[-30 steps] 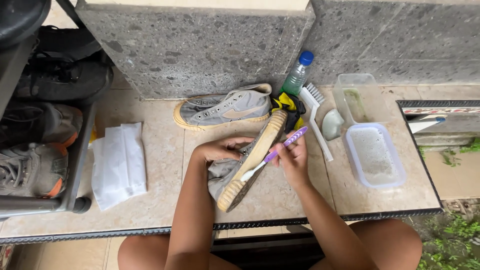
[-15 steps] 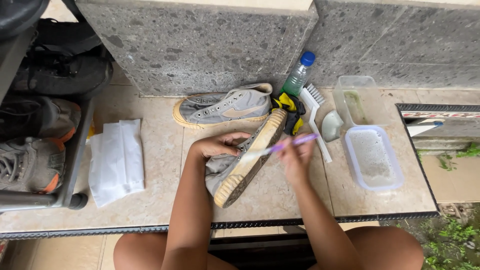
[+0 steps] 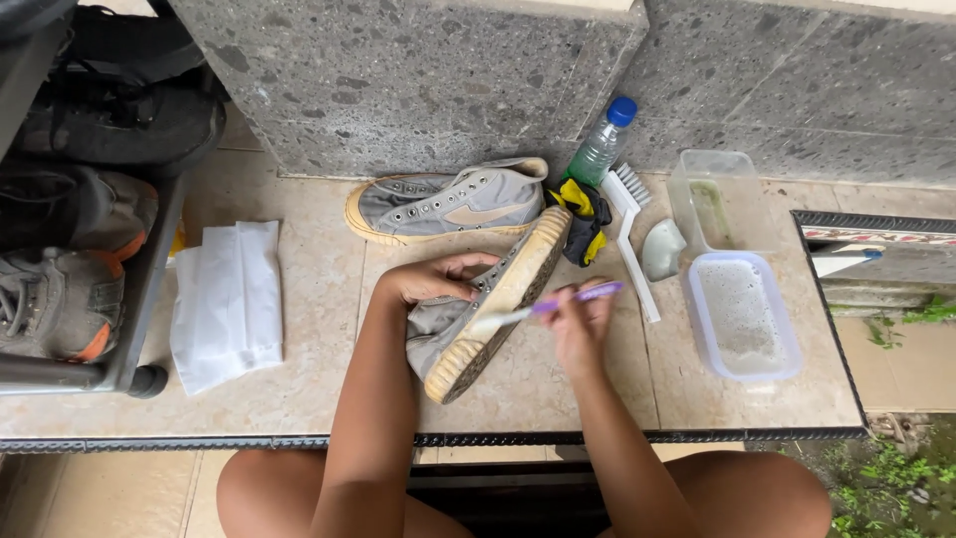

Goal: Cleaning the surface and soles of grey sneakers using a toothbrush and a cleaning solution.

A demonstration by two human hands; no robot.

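The right hand (image 3: 583,324) is closed around the purple handle of a toothbrush (image 3: 543,307), whose pale head lies against the yellowish rubber edge of the sole of a grey canvas sneaker (image 3: 488,314). Compared with a second ago, the brush handle has dropped from a steep diagonal to nearly level, and its head now sits lower down the side of the sole, toward the middle, which reads as a scrubbing stroke working along the rubber rim. The left hand (image 3: 433,281) grips the upper of the same sneaker, propping it on edge, tilted, heel end toward the person, much as it did earlier. Just behind it the matching sneaker (image 3: 448,204) lies on its side on the tiled surface (image 3: 319,389). To the right lie a yellow-and-black cloth (image 3: 583,214), a clear bottle with a blue cap (image 3: 600,144), a white scrubbing brush (image 3: 632,234), a pale lump, perhaps soap (image 3: 662,249), and two plastic tubs (image 3: 742,317), the nearer one holding foamy water. Folded white cloth (image 3: 229,299) rests well apart on the left, beside a shoe rack (image 3: 80,279).
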